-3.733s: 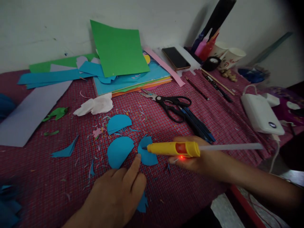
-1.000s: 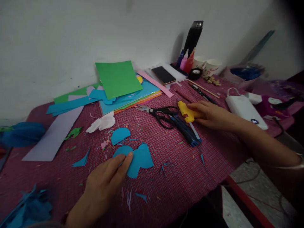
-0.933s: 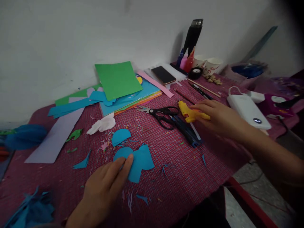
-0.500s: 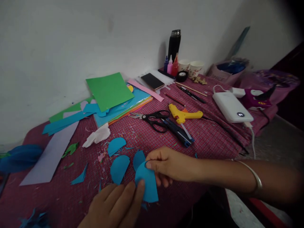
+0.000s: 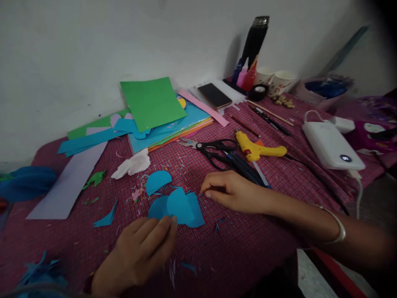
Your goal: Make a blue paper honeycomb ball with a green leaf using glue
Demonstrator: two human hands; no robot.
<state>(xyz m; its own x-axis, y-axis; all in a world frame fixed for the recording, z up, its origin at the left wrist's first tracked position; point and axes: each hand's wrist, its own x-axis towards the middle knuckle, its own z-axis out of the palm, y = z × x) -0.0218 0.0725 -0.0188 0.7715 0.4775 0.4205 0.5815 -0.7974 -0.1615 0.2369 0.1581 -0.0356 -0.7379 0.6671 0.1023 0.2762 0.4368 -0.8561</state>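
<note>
Blue half-round paper pieces point(image 5: 182, 205) overlap on the checked cloth in the middle. At their lower left edge, my left hand point(image 5: 136, 248) has its fingers pressed together, with the fingertips on the front blue piece. My right hand point(image 5: 232, 190) is just right of the pieces, thumb and forefinger curled near each other, with a small gap and no paper between them. Another blue half-round piece point(image 5: 158, 182) lies behind the pile. Black-handled scissors point(image 5: 214, 148) and a blue cutter point(image 5: 245, 167) lie behind my right hand.
A yellow glue gun point(image 5: 259, 149), a white power bank point(image 5: 333, 145) and its cable are at the right. Green paper point(image 5: 152, 103) tops a stack at the back. A black flask point(image 5: 256, 39), glue bottles and paper cups point(image 5: 282, 82) stand behind. Paper scraps litter the cloth.
The blue piece that both hands held is now down over the others. My right hand has let go and moved right and up. The view has shifted.
</note>
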